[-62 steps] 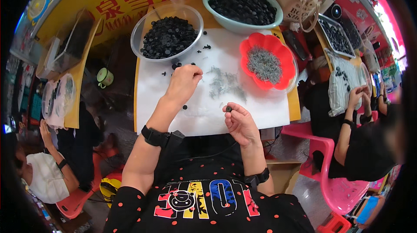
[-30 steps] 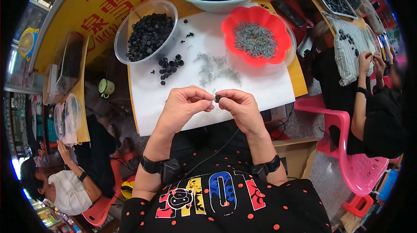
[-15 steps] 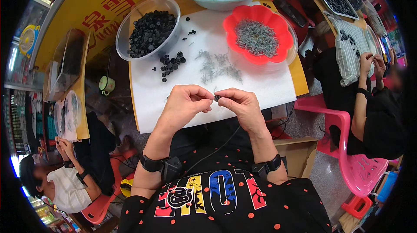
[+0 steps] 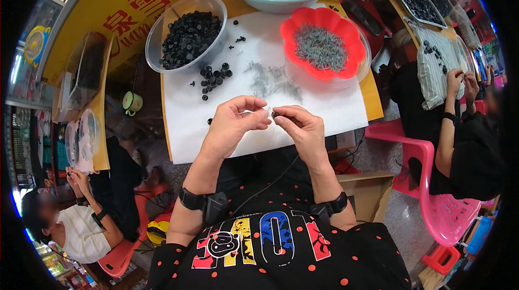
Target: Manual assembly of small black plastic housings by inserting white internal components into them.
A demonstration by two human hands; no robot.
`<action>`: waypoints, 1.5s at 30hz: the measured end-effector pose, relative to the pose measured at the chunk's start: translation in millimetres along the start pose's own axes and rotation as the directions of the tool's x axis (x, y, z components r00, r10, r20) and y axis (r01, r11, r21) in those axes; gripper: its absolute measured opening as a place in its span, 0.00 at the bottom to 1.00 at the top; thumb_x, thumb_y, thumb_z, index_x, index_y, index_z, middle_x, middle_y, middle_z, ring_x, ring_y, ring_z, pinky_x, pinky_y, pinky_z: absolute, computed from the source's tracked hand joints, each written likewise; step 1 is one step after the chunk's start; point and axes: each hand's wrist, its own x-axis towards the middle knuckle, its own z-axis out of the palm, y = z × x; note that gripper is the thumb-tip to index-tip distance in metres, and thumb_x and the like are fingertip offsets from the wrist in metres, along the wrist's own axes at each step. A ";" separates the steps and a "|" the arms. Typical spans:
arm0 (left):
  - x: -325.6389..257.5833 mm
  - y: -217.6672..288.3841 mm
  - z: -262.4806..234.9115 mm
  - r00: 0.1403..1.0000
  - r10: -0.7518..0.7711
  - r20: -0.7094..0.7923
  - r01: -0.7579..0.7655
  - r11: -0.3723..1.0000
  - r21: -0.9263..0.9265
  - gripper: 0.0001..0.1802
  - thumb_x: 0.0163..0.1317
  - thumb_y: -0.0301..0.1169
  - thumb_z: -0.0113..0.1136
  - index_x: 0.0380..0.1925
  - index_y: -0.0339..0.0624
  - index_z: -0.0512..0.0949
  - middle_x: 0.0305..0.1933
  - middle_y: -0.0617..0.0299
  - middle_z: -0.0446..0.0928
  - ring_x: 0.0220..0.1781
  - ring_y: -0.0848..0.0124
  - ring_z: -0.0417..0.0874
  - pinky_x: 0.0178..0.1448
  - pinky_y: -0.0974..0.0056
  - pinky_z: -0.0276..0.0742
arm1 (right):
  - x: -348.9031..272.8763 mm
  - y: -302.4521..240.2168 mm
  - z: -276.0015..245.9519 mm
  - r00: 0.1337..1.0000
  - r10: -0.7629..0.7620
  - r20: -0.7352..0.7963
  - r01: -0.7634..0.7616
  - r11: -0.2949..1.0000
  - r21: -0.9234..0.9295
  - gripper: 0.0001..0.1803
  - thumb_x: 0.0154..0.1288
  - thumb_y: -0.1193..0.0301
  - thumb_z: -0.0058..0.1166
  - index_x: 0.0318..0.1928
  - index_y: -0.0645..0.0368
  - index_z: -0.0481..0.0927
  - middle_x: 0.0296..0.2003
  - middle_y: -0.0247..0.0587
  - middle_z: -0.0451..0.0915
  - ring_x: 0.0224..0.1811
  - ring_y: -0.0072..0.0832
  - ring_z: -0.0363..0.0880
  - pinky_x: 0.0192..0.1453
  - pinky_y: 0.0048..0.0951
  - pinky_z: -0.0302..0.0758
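Observation:
Over the near part of a white sheet (image 4: 184, 144), my two hands meet fingertip to fingertip. My right hand (image 4: 307, 129) pinches a small round black plastic part (image 4: 275, 114) between thumb and forefinger. The fingers of my left hand (image 4: 228, 127) are pinched together just beside that part; a tiny pale bit shows at their tips, too small to name. Beyond my hands lie loose thin grey metal pins or screws (image 4: 273, 83). More of these fill a red scalloped bowl (image 4: 286, 31). To the left is a loose group of black parts (image 4: 214, 76).
A clear tub (image 4: 153, 57) of black parts stands at the back left, a pale green basin (image 4: 281, 4) of them at the back. One person (image 4: 81, 225) sits at the left, another (image 4: 459, 144) at the right by a pink chair (image 4: 432, 203). An enamel mug (image 4: 132, 103) is left of the table.
My fingertips have drawn slightly apart, and the left fingers have opened up a little from the black part. The right hand still holds that part.

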 end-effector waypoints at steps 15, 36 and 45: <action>-5.7 -18.1 -12.1 0.998 -0.056 0.023 0.054 0.995 0.089 0.09 0.64 0.28 0.59 0.35 0.30 0.80 0.31 0.58 0.80 0.32 0.72 0.82 0.38 0.70 0.79 | -2.9 4.0 8.0 1.000 -0.005 -0.026 0.003 0.996 -0.084 0.09 0.59 0.78 0.60 0.41 0.66 0.83 0.38 0.38 0.81 0.37 0.19 0.78 0.41 0.19 0.74; 52.2 -13.1 -83.8 0.726 0.687 -0.029 -0.113 0.161 0.980 0.11 0.48 0.24 0.67 0.34 0.35 0.82 0.36 0.54 0.75 0.44 0.56 0.75 0.50 0.59 0.72 | -1.0 8.7 6.7 0.997 0.051 -0.059 -0.047 0.997 0.064 0.11 0.61 0.77 0.60 0.45 0.66 0.82 0.36 0.33 0.82 0.37 0.15 0.77 0.43 0.16 0.73; 34.1 -11.0 -74.5 0.791 0.603 -0.102 -0.198 0.410 0.890 0.09 0.49 0.22 0.63 0.33 0.34 0.80 0.35 0.55 0.78 0.36 0.61 0.78 0.43 0.62 0.75 | -0.1 12.3 4.0 0.997 0.065 -0.046 -0.060 0.994 0.089 0.11 0.61 0.77 0.60 0.45 0.65 0.82 0.34 0.31 0.82 0.35 0.13 0.76 0.40 0.15 0.72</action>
